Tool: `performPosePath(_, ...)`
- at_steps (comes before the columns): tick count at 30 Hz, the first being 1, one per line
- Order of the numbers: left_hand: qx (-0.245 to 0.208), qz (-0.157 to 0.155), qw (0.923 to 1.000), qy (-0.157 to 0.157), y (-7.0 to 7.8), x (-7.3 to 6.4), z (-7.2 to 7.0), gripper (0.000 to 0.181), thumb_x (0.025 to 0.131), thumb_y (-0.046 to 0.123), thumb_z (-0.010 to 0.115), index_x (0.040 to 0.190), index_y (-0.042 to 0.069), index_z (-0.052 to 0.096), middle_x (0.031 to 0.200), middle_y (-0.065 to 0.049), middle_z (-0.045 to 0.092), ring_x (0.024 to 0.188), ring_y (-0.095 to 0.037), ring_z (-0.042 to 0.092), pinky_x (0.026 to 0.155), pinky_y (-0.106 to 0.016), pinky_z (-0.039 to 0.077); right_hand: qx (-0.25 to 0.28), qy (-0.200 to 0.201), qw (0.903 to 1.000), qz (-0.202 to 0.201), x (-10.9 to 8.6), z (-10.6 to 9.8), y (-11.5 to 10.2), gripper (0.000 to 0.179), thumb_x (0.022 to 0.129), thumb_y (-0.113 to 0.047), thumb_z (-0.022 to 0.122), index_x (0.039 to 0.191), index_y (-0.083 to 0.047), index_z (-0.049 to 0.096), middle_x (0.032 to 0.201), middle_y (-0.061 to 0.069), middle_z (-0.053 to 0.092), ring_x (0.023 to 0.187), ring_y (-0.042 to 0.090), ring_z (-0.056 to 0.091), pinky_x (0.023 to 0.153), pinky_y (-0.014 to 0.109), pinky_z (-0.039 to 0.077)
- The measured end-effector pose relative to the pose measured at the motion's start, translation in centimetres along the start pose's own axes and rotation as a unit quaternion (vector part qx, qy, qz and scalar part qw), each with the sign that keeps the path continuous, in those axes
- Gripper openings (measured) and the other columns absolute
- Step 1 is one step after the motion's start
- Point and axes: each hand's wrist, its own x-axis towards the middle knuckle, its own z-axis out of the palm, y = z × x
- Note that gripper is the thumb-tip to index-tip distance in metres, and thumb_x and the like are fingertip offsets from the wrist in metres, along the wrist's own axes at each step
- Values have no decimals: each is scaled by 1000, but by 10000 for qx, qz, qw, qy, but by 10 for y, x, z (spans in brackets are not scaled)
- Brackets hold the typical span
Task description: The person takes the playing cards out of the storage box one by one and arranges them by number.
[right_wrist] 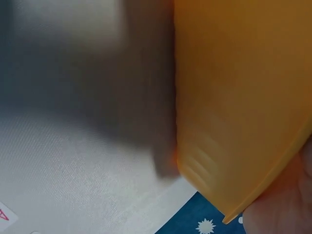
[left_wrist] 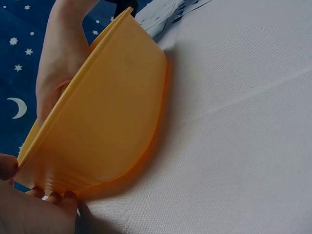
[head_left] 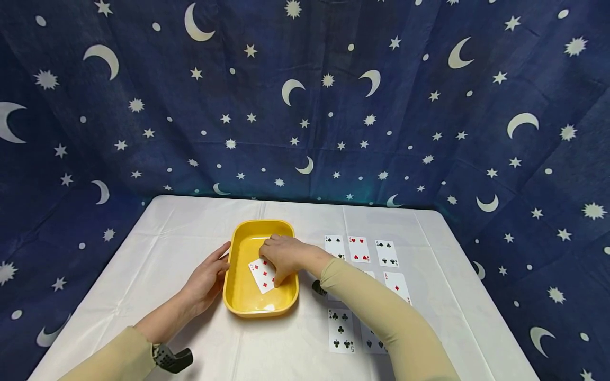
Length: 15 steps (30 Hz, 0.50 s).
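A yellow tub (head_left: 234, 304) stands on the white table, a playing card with red diamonds (head_left: 261, 274) tilted inside it. My right hand (head_left: 286, 257) reaches over the tub's right rim and pinches this card between thumb and fingers; part of the card is hidden under the hand. In the right wrist view the tub's outer wall (right_wrist: 234, 107) hides the fingertips. At the tub's left side, my left hand (head_left: 207, 278) rests its fingers against the wall. The left wrist view shows its fingertips (left_wrist: 54, 197) low on the outer wall and another digit at the rim.
Face-up cards lie in rows right of the tub, including a four of hearts (head_left: 358, 248), a four of clubs (head_left: 386, 253) and a five of clubs (head_left: 341, 330). My right forearm (head_left: 376, 301) covers several. Behind the table hangs a star-patterned cloth (head_left: 333, 164).
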Motion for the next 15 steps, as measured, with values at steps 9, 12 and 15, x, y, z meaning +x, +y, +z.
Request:
performPosePath(9,45,0,10000,12,-1,0,1,70,103,1,39,166,20,16,167,-17,23,143,-32,38,111,-37,41,24,61,10000,-2,-2,2,0,65,70,-48,92,120,-22,58,106,-10,52,107,13,43,97,28,38)
performPosePath(12,16,14,10000,-6,-1,0,1,70,103,1,39,166,20,16,167,-17,22,144,-32,38,111,-37,41,-15,78,9999,-71,-2,2,-1,63,71,-47,91,120,-22,58,107,-10,52,109,13,43,97,28,38)
performPosePath(15,2,41,10000,-32,-1,0,0,71,103,0,40,166,20,15,168,-16,21,144,-32,37,112,-36,41,-106,81,9998,-137,-4,2,-1,61,72,-46,89,121,-23,60,112,-9,54,110,14,43,97,28,38)
